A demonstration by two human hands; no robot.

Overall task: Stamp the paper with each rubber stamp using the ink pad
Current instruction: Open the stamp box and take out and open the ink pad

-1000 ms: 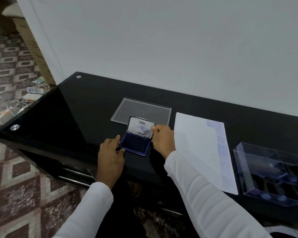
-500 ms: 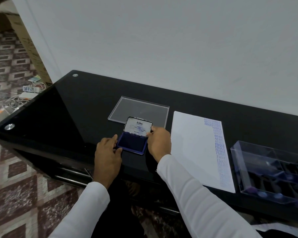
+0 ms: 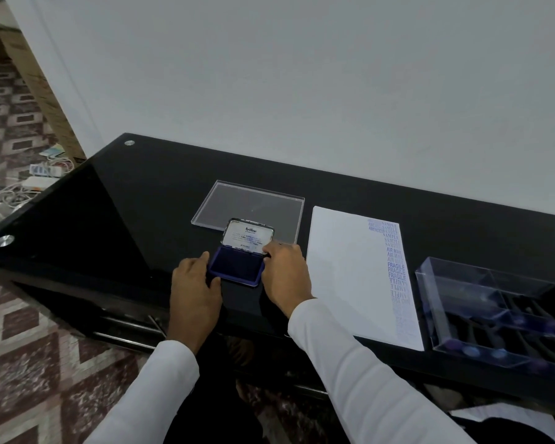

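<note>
Presently the left hand [image 3: 194,288] steadies the open ink pad [image 3: 237,265] on the worktop [image 3: 125,203], fingers touching its left edge, while the right hand [image 3: 285,274] pinches the raised lid's corner. Judged light, rigid, liable to slide; paper [image 3: 343,277], right, is thin, best lifted by an edge.

Both arms reach forward in long white sleeves. The left hand [image 3: 195,285] lies palm down, its fingers bent, with the fingertips touching the left side of the ink pad [image 3: 236,270]. The right hand [image 3: 285,272] is curled, its fingertips pinching the pad's open lid [image 3: 249,234] at the right edge.
</note>
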